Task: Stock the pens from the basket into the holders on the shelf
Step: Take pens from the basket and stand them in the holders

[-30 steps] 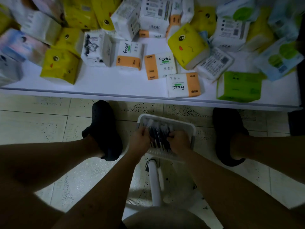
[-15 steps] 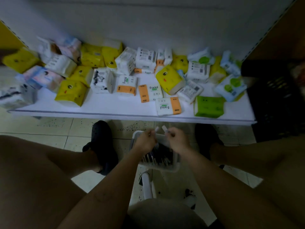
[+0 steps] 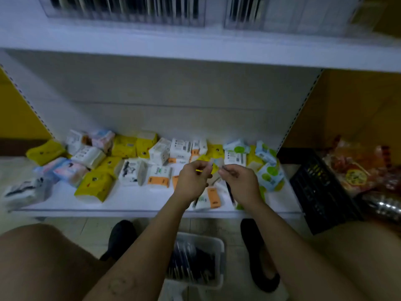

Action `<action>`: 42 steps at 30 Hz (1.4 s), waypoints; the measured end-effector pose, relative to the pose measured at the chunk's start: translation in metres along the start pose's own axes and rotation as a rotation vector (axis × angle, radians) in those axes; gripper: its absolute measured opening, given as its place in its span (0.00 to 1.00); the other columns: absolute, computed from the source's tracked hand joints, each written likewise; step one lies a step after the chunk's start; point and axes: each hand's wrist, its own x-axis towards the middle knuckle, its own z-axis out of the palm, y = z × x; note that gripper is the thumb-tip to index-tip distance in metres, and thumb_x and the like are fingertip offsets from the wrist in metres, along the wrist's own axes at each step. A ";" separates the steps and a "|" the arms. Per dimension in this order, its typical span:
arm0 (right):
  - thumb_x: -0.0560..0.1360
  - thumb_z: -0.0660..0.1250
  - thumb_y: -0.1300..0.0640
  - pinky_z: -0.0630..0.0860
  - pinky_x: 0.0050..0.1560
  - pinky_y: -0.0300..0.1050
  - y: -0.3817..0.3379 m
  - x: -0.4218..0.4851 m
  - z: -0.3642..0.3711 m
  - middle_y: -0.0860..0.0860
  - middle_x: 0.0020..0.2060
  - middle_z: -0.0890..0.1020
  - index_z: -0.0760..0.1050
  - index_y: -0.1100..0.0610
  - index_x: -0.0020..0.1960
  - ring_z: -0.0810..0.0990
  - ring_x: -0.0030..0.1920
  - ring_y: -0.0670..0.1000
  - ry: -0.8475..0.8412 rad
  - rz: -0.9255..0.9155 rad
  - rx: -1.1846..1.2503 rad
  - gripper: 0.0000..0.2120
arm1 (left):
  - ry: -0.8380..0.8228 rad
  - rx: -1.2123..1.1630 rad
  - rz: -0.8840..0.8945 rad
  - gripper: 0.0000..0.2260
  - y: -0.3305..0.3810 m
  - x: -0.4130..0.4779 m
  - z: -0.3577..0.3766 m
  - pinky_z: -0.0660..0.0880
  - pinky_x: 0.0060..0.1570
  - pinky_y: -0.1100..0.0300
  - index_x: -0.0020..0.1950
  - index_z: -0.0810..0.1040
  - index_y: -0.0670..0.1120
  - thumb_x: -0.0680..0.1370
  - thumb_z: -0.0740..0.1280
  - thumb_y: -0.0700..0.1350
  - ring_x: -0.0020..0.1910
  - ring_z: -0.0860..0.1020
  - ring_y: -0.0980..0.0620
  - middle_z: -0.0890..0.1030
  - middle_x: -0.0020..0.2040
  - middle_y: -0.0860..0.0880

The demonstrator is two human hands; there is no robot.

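The right hand (image 3: pixel 237 181) pinches a thin black pen (image 3: pixel 229 192) near its top. The left hand (image 3: pixel 193 179) pinches a second pen (image 3: pixel 211 163), I think; it is blurry. Pens are light, stiff and smooth, so grip the middle. The basket (image 3: pixel 221 248) at 6 o'clock has more pens. The holders (image 3: pixel 130 11) at 12 o'clock hold rows of pens.

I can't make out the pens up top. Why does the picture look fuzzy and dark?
Head view: motion blur smears the holders at the top; dim light leaves the basket on the floor murky; the left hand and right hand, holding pens, look sharper.
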 end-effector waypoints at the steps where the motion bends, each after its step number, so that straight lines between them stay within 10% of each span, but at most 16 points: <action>1: 0.75 0.71 0.59 0.75 0.47 0.39 -0.011 0.004 -0.006 0.51 0.42 0.84 0.83 0.61 0.49 0.81 0.44 0.46 0.018 -0.041 -0.003 0.06 | 0.008 -0.012 0.028 0.09 0.013 0.002 0.000 0.81 0.45 0.45 0.50 0.80 0.44 0.80 0.65 0.48 0.45 0.82 0.49 0.81 0.44 0.50; 11: 0.77 0.68 0.57 0.75 0.44 0.42 -0.134 0.034 -0.082 0.46 0.38 0.76 0.71 0.47 0.67 0.78 0.39 0.45 0.064 -0.300 0.011 0.19 | 0.012 0.039 0.461 0.12 0.157 0.010 -0.016 0.81 0.46 0.43 0.61 0.76 0.51 0.80 0.65 0.39 0.43 0.83 0.48 0.80 0.43 0.44; 16: 0.76 0.69 0.62 0.77 0.44 0.49 -0.189 0.032 -0.116 0.54 0.41 0.77 0.73 0.45 0.58 0.79 0.41 0.57 0.054 -0.450 0.020 0.17 | 0.052 0.128 0.640 0.10 0.226 0.008 -0.025 0.80 0.46 0.46 0.59 0.78 0.50 0.78 0.68 0.42 0.42 0.83 0.51 0.83 0.41 0.47; 42: 0.73 0.72 0.62 0.82 0.46 0.50 -0.335 0.167 -0.195 0.49 0.44 0.80 0.73 0.47 0.56 0.82 0.41 0.52 0.299 -0.664 0.075 0.16 | 0.278 0.331 0.998 0.09 0.411 0.097 -0.029 0.78 0.43 0.68 0.53 0.79 0.53 0.75 0.72 0.44 0.41 0.80 0.62 0.80 0.42 0.58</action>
